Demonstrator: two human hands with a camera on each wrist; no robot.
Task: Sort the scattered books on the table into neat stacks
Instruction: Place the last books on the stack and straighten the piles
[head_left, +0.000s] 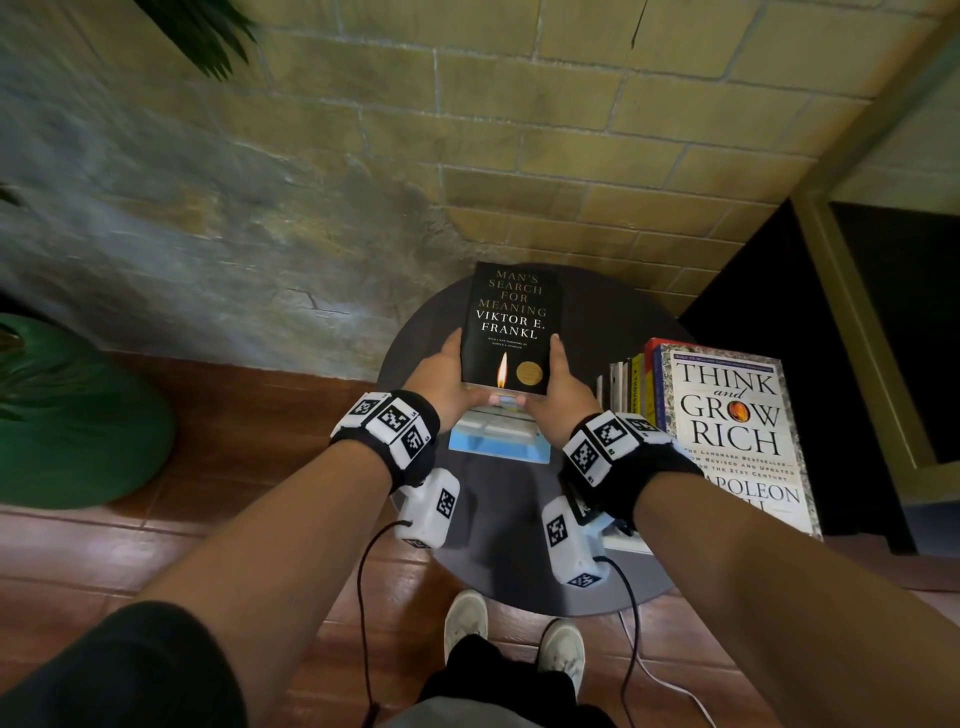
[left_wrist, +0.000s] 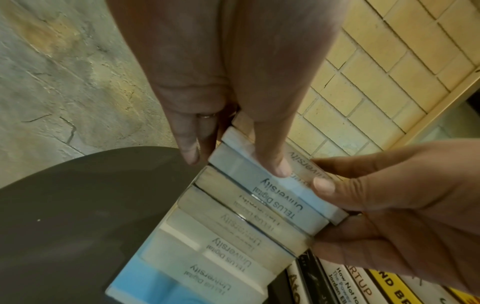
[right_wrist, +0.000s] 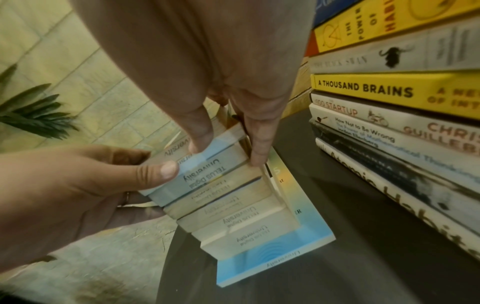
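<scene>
books: black frankl paperback (head_left: 511, 327) atop small stack (head_left: 498, 428), clasped by l hand (head_left: 441, 382) + r hand (head_left: 558, 387); square edges w/ stack below, then release.

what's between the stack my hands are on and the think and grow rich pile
Only bare dark table lies between the light stack and the taller pile, clearest in the right wrist view.
</scene>
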